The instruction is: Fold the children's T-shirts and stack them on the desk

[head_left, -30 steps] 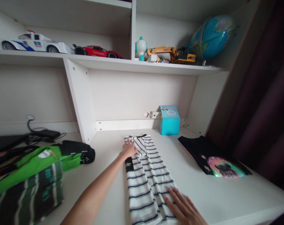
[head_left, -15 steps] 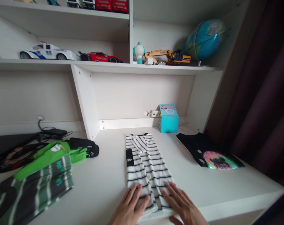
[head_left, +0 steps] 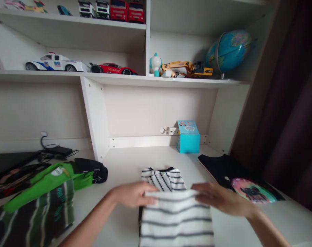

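Note:
A white shirt with black stripes point(head_left: 176, 219) lies in front of me on the white desk, its lower part lifted and folded up toward the collar. My left hand point(head_left: 135, 195) pinches the left corner of the raised fold between thumb and fingers. At the right corner, my right hand point(head_left: 217, 197) grips the same edge, slightly blurred. Beyond the fold, the collar end of the shirt still rests flat. A black shirt with a colourful round print point(head_left: 253, 188) lies to the right of my right hand.
Green and striped clothes point(head_left: 50, 192) are piled on the left, near a black adapter with cables point(head_left: 59, 151). A turquoise desk calendar point(head_left: 188, 140) stands at the back. Shelves above hold toy cars point(head_left: 56, 62), a toy excavator point(head_left: 189, 68) and a globe point(head_left: 229, 51).
Both hands were lying flat on the near end of the striped shirt. Now they hold that end and have carried it up and away from me, folding it over.

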Demonstrator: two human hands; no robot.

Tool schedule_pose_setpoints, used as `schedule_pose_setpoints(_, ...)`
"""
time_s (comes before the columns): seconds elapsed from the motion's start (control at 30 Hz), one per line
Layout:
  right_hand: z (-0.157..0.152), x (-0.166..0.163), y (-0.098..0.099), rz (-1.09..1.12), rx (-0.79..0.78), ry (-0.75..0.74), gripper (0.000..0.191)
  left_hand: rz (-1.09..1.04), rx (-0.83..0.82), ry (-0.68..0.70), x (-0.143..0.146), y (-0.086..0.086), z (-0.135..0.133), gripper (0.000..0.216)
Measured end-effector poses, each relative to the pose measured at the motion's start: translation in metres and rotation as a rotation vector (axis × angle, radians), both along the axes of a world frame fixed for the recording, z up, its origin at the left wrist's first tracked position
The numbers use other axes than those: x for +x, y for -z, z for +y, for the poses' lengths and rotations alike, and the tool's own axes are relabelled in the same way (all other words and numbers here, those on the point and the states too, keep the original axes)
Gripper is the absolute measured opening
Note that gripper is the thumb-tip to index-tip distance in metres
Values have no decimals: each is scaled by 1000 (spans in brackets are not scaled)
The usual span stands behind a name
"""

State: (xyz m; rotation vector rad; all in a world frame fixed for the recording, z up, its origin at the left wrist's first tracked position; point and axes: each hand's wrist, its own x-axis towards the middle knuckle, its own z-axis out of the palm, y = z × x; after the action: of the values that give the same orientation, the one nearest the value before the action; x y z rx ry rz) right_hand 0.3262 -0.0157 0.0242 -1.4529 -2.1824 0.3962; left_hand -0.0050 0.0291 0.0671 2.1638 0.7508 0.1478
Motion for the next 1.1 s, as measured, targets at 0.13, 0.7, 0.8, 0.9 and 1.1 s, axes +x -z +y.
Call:
schedule_pose_setpoints(0.13,110,-29,-17,44,-357,7,23,-49,-239,-272,14,4,103,38)
schedule_pose_setpoints(0.7,161,-42,46,-134,-194,255,26,201,277,-445,9,88,174,26)
schedule_pose_setpoints(0.8,146,-46,42,-91,-130,258,25,212,314,-417,13,84,170,16)
schedule_pose_setpoints(0.9,138,-45,17,-35,-55,250,19,173,356,-392,16,62,164,15)
schedule_pose_setpoints(1.1,96,-36,-69,152,253,263,19,-147,578,-438,14,-23,130,25)
